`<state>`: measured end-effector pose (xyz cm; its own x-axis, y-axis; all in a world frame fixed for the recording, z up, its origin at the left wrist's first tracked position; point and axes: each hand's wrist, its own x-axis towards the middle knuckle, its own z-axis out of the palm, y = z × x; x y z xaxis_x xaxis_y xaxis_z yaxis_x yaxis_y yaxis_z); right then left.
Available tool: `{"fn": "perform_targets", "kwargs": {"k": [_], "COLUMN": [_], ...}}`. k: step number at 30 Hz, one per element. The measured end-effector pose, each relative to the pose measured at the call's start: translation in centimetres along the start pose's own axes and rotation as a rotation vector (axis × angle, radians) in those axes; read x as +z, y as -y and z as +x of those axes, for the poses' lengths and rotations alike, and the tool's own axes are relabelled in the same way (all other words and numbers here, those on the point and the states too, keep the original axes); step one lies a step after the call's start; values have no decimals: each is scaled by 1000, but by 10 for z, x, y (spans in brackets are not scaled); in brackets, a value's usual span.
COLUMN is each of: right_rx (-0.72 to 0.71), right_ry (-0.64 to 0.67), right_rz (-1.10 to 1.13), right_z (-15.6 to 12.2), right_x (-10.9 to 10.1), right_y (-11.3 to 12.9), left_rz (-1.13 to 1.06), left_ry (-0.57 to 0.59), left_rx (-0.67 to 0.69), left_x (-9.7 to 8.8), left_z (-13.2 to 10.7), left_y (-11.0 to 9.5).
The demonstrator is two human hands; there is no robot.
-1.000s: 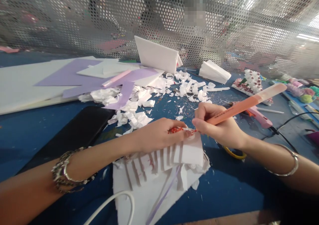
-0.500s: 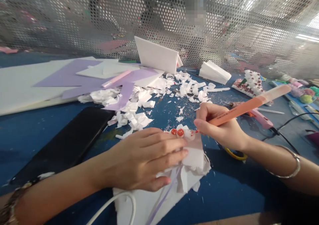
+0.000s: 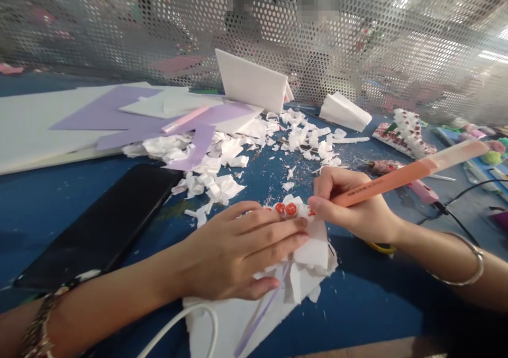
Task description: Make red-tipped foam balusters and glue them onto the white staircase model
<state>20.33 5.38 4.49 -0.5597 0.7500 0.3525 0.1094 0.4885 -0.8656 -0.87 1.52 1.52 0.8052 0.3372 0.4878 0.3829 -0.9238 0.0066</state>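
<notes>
My right hand is closed around an orange marker, its tip end hidden by my fingers. The tip end is at the rightmost of several small round white pieces, one of them a red-coloured disc. These pieces line the far edge of a white paper construction. Across its left part lies my left hand, fingers stretched out flat and steadying it. Beneath is a white sheet with a thin purple strip on it.
A black phone lies left. Torn paper scraps spread behind the hands. White and purple sheets are stacked far left. A pink glue gun with a black cord sits right. A white cable loops in front.
The marker's tip end has come closer to the rightmost round piece, which now shows more red. My left hand stays on the paper; the view has shifted slightly.
</notes>
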Motion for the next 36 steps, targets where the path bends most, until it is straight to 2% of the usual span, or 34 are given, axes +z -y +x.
{"fn": "perform_targets", "kwargs": {"k": [13, 36], "right_rx": [-2, -71], "right_ry": [1, -14], "right_rz": [-9, -71], "right_z": [-1, -1], "right_x": [-1, -1], "right_y": [-1, -1], "left_rz": [31, -87], "left_ry": [3, -46], "left_rx": [-28, -55], "left_x": [0, 4], "left_z": [-1, -1], "left_y": [-3, -2]}}
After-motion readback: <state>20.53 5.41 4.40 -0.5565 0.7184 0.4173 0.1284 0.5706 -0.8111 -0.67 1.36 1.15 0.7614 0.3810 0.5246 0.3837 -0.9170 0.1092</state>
